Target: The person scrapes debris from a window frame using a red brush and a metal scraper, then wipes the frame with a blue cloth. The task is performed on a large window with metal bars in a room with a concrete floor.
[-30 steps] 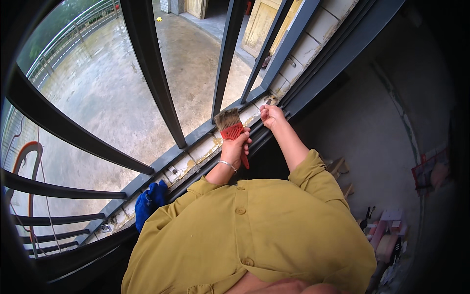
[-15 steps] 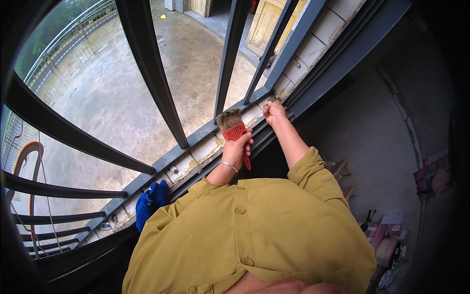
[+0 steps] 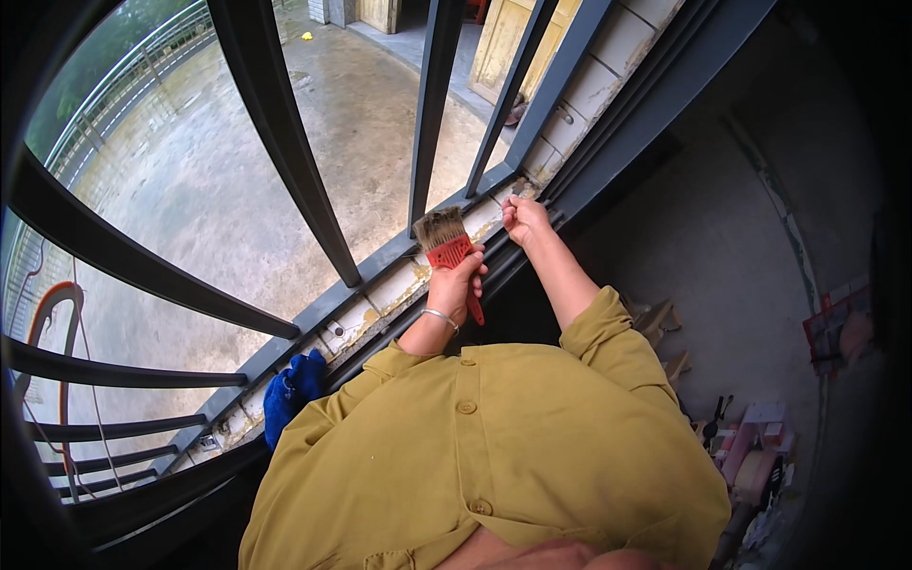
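My left hand grips the red handle of a wide paintbrush. Its grey-brown bristles point up and away, beside the window sill and the lower rail of the bars. To its right, my right hand is closed, fingers curled in, over the sill near the corner of the frame. Whatever its fingers may hold is hidden. Just beyond it, some loose crumbs lie in the corner. The white tiled sill has yellowish patches along it.
A blue cloth is bunched on the sill at the left. Dark metal bars stand between me and a concrete yard. An orange-rimmed curved object shows outside at left. Pink and white items sit at lower right, indoors.
My right hand has drawn back slightly from the frame's corner, showing more of the crumbs there. The view has shifted a little; the brush stays in my left hand.
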`<state>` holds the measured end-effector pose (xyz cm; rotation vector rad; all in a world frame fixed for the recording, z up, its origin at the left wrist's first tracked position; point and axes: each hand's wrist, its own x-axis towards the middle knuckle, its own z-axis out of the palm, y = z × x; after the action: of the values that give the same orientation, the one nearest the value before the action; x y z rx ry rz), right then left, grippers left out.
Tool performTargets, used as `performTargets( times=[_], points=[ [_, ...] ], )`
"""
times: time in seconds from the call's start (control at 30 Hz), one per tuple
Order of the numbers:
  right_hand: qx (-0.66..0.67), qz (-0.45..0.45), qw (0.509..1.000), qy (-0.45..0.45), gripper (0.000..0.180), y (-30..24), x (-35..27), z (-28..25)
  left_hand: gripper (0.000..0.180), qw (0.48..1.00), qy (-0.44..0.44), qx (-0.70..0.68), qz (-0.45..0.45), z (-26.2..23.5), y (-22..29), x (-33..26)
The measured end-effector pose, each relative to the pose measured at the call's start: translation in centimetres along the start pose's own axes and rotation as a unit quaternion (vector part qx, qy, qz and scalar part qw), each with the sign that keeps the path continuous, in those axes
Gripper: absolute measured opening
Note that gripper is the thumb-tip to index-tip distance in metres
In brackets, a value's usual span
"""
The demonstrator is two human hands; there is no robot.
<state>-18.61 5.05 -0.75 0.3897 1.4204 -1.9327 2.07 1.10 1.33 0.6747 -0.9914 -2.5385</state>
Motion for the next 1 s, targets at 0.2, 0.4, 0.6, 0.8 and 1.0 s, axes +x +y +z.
performTargets(
  times=[0.2, 0.4, 0.6, 0.8, 1.0],
  points=[
    [-0.014, 0.029, 0.999, 0.0, 0.014, 0.6, -1.0, 0.2, 0.021, 1.0, 0.0, -0.003, 0.001, 0.1, 0.1, -0.1],
    [-0.018, 0.01, 1.0, 0.017, 0.02, -0.3, 0.2, 1.0, 0.017, 1.0, 0.01, -0.008, 0.001, 0.1, 0.0, 0.0],
    [-0.006, -0.006, 0.999, 0.043, 0.018, -0.3, 1.5, 1.4, 0.019, 1.0, 0.012, -0.014, -0.005, -0.2, 0.1, 0.0],
    [0.019, -0.016, 0.999, 0.039, 0.009, 0.6, 8.1, -1.7, 0.019, 1.0, 0.0, -0.01, -0.017, 0.5, 0.3, 0.0],
    [-0.03, -0.021, 0.997, 0.073, 0.013, -0.2, 2.2, 1.6, 0.019, 1.0, 0.017, -0.018, -0.008, 0.0, 0.4, -0.1]
  ],
)
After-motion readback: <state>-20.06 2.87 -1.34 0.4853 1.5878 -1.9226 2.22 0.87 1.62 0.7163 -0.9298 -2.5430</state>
